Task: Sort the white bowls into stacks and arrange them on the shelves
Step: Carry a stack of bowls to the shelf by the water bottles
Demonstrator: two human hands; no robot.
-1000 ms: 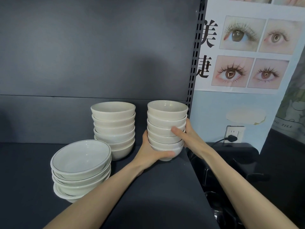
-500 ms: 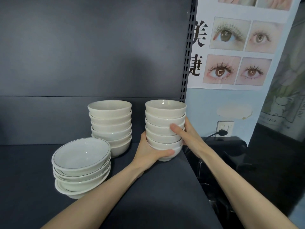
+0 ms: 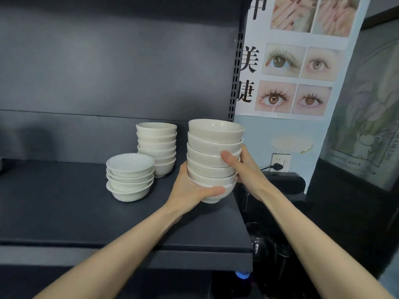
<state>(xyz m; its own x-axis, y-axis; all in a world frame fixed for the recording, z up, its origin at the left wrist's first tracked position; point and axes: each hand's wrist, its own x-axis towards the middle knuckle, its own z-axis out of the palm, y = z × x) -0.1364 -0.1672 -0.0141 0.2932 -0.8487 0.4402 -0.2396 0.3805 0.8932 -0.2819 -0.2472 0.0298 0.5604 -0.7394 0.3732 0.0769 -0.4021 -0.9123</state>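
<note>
- Reaching in from the bottom edge of the frame, two bare forearms meet at a held stack of white bowls [image 3: 214, 156] just right of centre.
- The left hand [image 3: 190, 188] cups the base of that stack from the left, its thumb curled across the front of the lowest bowl.
- The right hand [image 3: 244, 169] grips the stack's right side halfway up, its thumb lying across the front of the middle bowls.
- Both hands close around the stack; neither holds anything else.
- The stack stands upright over the right end of a dark shelf [image 3: 64, 212], close to its right edge.
- Whether its foot touches the shelf or hangs just above it cannot be told.
- The fingers of both hands lie behind the bowls and are hidden.
- Left of the held stack and apart from it, a second stack of plain bowls [image 3: 156, 147] stands near the shelf's back wall.
- In front and to the left of that one sits a shorter stack of wider bowls [image 3: 129, 178] with a thin dark rim line, leaning slightly.
- In the upper right of the frame hangs a poster [image 3: 291, 61] showing eyes and nails, cut off at the top edge.
- Below it, a wall socket [image 3: 279, 162] has a black plug in it.
- The dark area at lower right, beside the shelf, is too dim to make out.
</note>
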